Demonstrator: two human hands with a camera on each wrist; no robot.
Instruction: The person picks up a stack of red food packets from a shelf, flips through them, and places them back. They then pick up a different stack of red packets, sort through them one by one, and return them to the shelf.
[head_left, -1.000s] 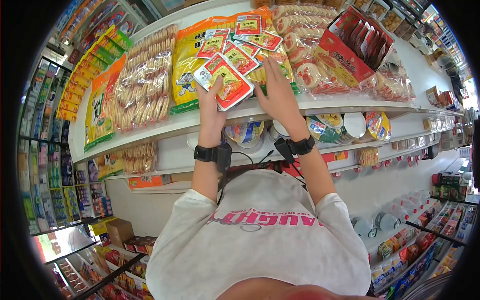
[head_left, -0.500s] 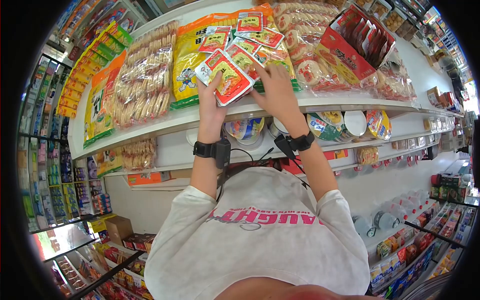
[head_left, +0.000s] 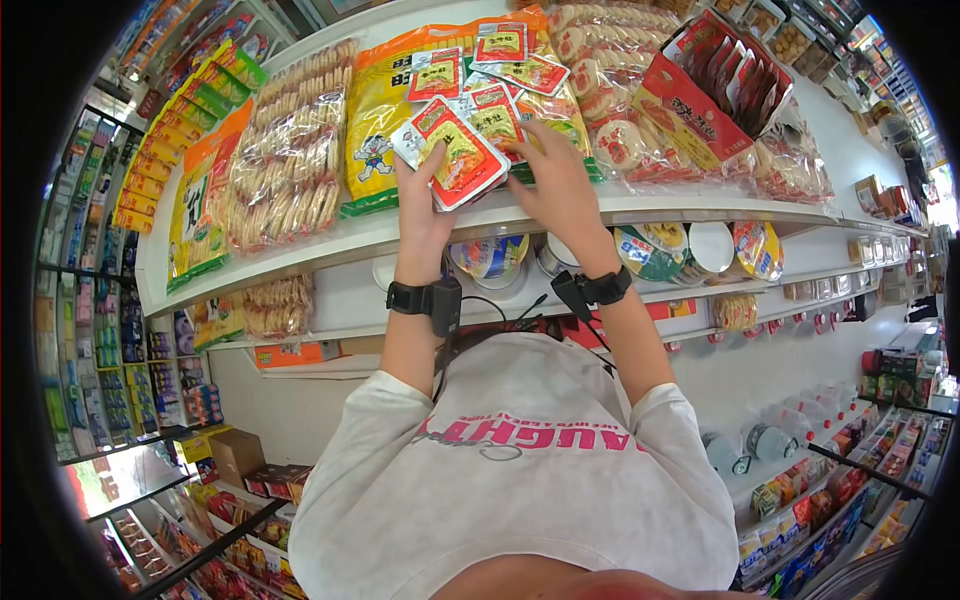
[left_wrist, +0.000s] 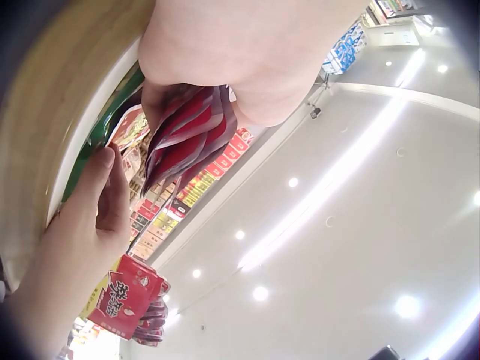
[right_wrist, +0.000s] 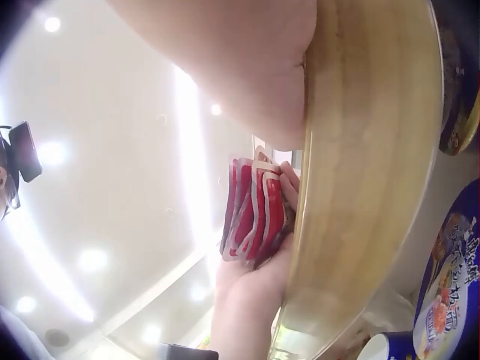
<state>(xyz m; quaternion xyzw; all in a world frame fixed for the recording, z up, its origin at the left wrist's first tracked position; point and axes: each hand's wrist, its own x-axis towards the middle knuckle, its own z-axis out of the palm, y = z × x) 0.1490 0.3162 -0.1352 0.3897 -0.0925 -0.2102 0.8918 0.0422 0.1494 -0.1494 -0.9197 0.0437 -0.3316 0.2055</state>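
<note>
My left hand grips a fanned stack of red snack packets at the front edge of the white shelf. The same stack of red snack packets shows under the palm in the left wrist view, and as the stack of red snack packets beside the shelf edge in the right wrist view. My right hand reaches over a yellow snack bag and pinches a loose red packet just right of the stack. More loose red packets lie further back on the bag.
Bags of rice crackers lie left of the yellow bag, round crackers to the right. An open red display box stands at the right. Instant noodle cups fill the shelf below. Further shelving lines the aisle on the left.
My right hand slid from the bag's right side left onto a loose red packet and drew it toward the stack. The left hand kept the stack nearly still.
</note>
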